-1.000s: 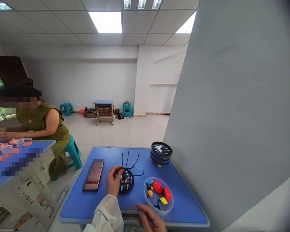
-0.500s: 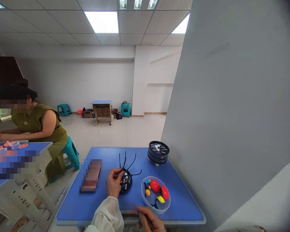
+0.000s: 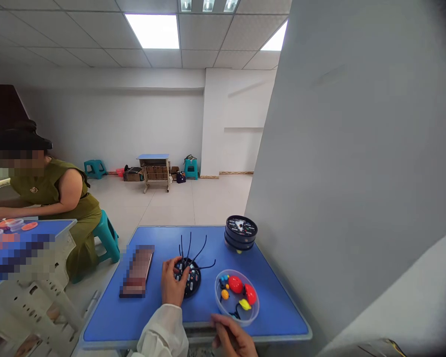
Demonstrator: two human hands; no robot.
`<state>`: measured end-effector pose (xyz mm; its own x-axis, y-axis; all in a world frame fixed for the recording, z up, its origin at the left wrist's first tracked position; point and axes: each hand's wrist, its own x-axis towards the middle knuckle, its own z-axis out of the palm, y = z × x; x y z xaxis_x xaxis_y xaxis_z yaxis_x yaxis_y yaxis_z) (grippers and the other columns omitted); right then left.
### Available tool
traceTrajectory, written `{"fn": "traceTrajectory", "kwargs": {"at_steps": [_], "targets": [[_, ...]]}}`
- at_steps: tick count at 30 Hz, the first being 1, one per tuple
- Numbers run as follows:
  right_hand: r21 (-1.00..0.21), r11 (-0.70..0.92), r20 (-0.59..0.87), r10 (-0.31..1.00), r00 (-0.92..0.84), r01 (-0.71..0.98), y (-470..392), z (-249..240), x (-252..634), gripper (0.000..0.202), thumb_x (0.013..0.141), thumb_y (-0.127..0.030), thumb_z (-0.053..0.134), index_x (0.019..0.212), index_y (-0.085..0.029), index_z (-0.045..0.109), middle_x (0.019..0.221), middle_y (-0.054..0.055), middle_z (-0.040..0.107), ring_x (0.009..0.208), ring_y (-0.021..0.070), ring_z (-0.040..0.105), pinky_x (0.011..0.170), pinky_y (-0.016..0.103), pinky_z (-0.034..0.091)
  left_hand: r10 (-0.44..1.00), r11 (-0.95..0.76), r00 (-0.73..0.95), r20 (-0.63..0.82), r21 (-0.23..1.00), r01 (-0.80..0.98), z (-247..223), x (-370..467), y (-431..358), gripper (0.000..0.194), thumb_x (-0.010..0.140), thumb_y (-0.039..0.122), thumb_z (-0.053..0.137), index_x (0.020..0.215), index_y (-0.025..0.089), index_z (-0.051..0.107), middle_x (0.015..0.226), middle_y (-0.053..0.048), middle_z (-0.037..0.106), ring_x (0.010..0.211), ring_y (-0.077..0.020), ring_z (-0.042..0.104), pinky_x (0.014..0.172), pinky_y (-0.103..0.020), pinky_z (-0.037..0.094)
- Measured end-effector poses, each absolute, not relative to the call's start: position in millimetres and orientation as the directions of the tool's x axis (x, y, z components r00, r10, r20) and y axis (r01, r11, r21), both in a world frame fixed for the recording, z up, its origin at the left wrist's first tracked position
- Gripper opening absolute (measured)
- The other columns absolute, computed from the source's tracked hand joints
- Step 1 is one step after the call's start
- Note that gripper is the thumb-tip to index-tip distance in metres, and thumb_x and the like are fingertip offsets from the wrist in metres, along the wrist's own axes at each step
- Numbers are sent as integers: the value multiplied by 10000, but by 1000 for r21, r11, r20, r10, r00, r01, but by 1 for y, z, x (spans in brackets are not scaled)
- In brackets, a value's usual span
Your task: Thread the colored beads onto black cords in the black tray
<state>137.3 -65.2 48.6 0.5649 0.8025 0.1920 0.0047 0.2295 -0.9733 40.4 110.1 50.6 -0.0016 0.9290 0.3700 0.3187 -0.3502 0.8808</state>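
A grey wall (image 3: 349, 148) stands along the right side and slants close to the surface (image 3: 267, 317), so sideways travel there appears restricted. The surface's near edge runs beside the person. Room for movement lies behind the disc, toward the far edge, and in the gap between disc and bowl.

The bowl (image 3: 247, 321) sits at the near edge, right of centre; an outward pull could tip it. The phone (image 3: 138, 270), its face blurred, lies near the left edge. The stack of round black cases (image 3: 241, 239) stands near the far right.

Left hand (image 3: 175, 281): thumb and fingers curve about the base of the wires; whether they pinch a wire or the disc's rim cannot be told. Right hand (image 3: 232, 333): fingers loosely bent together, just beside the bowl; no held part shows.

The disc (image 3: 193, 286) lies on the surface under the left hand. The black wires (image 3: 201, 252) fan upward from it. Current step, as judged: locating wires at the disc. The next move calls for a steady disc and clearance around the wire tips.

Inside the bowl are red pieces (image 3: 235, 284), a yellow piece (image 3: 245, 304), an orange ball (image 3: 224, 294) and small blue beads (image 3: 223, 278).
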Motion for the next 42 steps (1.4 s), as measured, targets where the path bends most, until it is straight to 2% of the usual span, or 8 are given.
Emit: {"fn": "traceTrajectory", "kwargs": {"at_steps": [9, 16, 20, 23, 26, 29, 33, 42], "targets": [[-913, 166, 383, 665, 641, 373, -79, 87, 203, 365, 852, -529, 599, 1018, -239, 745, 846, 69, 754, 632, 202, 669, 664, 315, 572, 923, -373, 45, 381, 865, 336, 43, 37, 116, 415, 767, 576, 567, 863, 200, 716, 970, -55, 532, 670, -193, 632, 645, -383, 545], [-497, -166, 543, 706, 454, 852, -77, 87, 251, 320, 926, -396, 447, 1019, -287, 733, 1109, 114, 708, 988, 292, 681, 799, 445, 542, 910, -387, -5, 415, 852, 354, 43, 35, 110, 466, 755, 583, 613, 1039, 219, 676, 875, -13, 489, 610, -175, 573, 612, -370, 558], [-390, -193, 472, 798, 376, 900, -84, 84, 246, 282, 949, -314, 431, 1014, -283, 704, 1079, 86, 703, 887, 229, 705, 732, 366, 536, 806, -591, 235, 543, 757, 279, 36, 50, 66, 289, 898, 432, 498, 1006, 239, 684, 890, -55, 571, 631, -170, 611, 611, -315, 567], [-284, -269, 434, 820, 373, 920, -85, 92, 236, 249, 946, -245, 457, 962, -282, 703, 1040, 68, 710, 795, 206, 693, 737, 372, 483, 680, -709, 456, 574, 674, 207, 28, 66, 32, 228, 894, 326, 518, 1001, 248, 703, 1157, -130, 599, 813, -208, 681, 732, -353, 589], [-179, -312, 416, 836, 359, 933, -72, 110, 232, 202, 890, -174, 559, 919, -294, 720, 1126, 68, 694, 1015, 255, 623, 850, 403, 400, 677, -702, 508, 533, 676, 224, 23, 74, 20, 216, 862, 241, 541, 1013, 235, 695, 1287, -155, 556, 898, -239, 696, 795, -411, 594], [-167, -125, 252, 954, 165, 978, -50, 126, 233, 167, 865, -188, 621, 863, -312, 733, 1183, 21, 679, 1146, 251, 524, 891, 386, 330, 667, -686, 579, 469, 690, 232, 24, 74, 29, 215, 838, 185, 544, 984, 240, 691, 1284, -131, 577, 962, -238, 701, 832, -396, 592], [-154, 15, 54, 999, -7, 988, -28, 132, 236, 165, 851, -179, 602, 779, -255, 730, 1001, 37, 717, 1044, 234, 539, 854, 388, 292, 717, -633, 560, 416, 725, 271, 26, 74, 38, 220, 824, 143, 499, 912, 246, 672, 1257, -96, 606, 919, -207, 711, 827, -367, 591], [-182, 1, 95, 995, 17, 983, -20, 128, 237, 180, 920, -208, 549, 840, -232, 709, 919, 52, 694, 940, 221, 528, 817, 368, 301, 748, -619, 434, 502, 763, 185, 14, 73, 29, 271, 920, 363, 433, 849, 257, 672, 1246, -124, 600, 1015, -269, 699, 832, -404, 599]]}}
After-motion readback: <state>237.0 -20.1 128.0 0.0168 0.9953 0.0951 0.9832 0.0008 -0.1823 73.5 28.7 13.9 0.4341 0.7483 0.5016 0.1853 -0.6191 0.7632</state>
